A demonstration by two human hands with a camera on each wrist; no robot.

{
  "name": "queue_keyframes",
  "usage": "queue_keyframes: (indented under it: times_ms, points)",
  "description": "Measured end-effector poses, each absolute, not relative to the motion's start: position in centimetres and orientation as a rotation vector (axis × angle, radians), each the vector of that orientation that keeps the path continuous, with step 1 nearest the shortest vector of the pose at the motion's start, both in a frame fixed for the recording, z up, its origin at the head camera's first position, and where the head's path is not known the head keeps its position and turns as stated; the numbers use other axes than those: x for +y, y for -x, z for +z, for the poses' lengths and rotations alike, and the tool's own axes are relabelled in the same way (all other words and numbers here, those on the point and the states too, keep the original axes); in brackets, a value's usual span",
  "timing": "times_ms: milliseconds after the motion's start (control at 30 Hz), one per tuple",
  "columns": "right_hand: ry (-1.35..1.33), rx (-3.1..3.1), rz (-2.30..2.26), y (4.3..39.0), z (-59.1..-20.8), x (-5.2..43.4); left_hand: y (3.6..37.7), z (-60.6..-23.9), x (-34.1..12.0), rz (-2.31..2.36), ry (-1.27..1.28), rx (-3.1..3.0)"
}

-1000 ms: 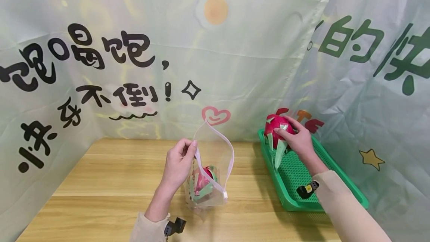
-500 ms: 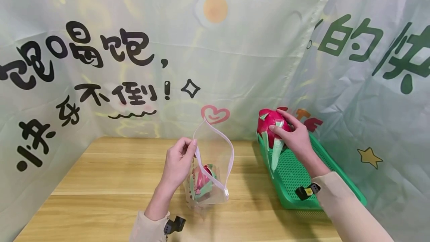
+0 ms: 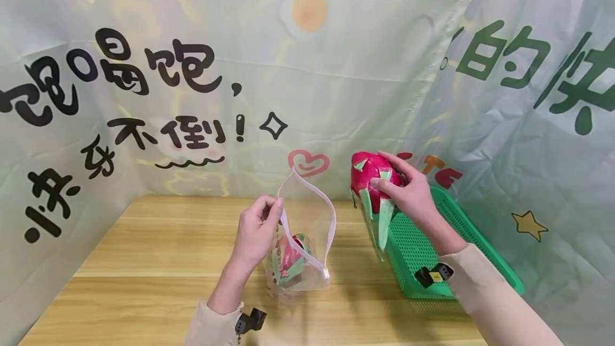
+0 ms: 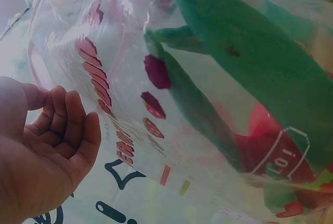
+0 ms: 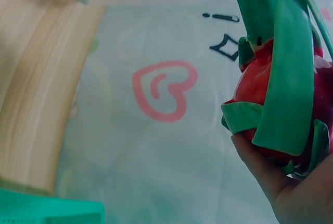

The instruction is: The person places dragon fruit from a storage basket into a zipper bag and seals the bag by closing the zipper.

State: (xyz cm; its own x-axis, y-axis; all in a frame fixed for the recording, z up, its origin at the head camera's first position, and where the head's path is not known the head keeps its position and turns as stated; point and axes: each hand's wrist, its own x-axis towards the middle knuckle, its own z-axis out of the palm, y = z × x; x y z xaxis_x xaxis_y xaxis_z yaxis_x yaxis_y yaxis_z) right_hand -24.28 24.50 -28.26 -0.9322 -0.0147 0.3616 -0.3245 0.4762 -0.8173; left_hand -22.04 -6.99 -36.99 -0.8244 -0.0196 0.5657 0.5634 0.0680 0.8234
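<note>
Firstly, head view. Inner fruit (image 3: 290, 258) at lower centre is hard to make out through the film of the bag (image 3: 309, 280), whose mouth gapes, edged by a pale zip (image 3: 332, 218). Left hand (image 3: 254, 231), left of the bag: thumb and forefinger pinch its left rim; the other fingers are partly hidden. Right hand (image 3: 412, 191), right of centre, comes in from lower right and grasps the outer fruit (image 3: 369, 176), thumb on the near side, fingers over the top; leaves (image 3: 386, 223) hang down. Basket (image 3: 415, 244), lower right, on the table (image 3: 178, 255); outer fruit, right hand and sleeve (image 3: 497, 295) cover parts of it.

Left wrist view. Inner fruit is cut off at right; red skin and green leaves show through the printed bag. Left hand at left edge, palm showing, fingers curled in; the grip on the rim is unclear here.

Right wrist view. Outer fruit, at right, is clipped by the frame, leaves pointing up. One digit supports it below; other fingers hidden. Basket: only a corner, lower left. Inner fruit: a clipped bit, upper left.
</note>
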Motion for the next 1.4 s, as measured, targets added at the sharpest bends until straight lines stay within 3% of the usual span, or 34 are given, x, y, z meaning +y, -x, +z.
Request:
queue_keyframes:
  times_ms: [733,1400]
  points:
    - [-0.591,-2.436,1.569,23.6,-26.1,18.5,22.0,-37.0,-6.6,-1.772,0.568,-1.938]
    - [-0.77,-2.576,1.407,23.4,-27.4,14.6,21.8,-36.9,-6.8,-1.774,0.543,-1.96]
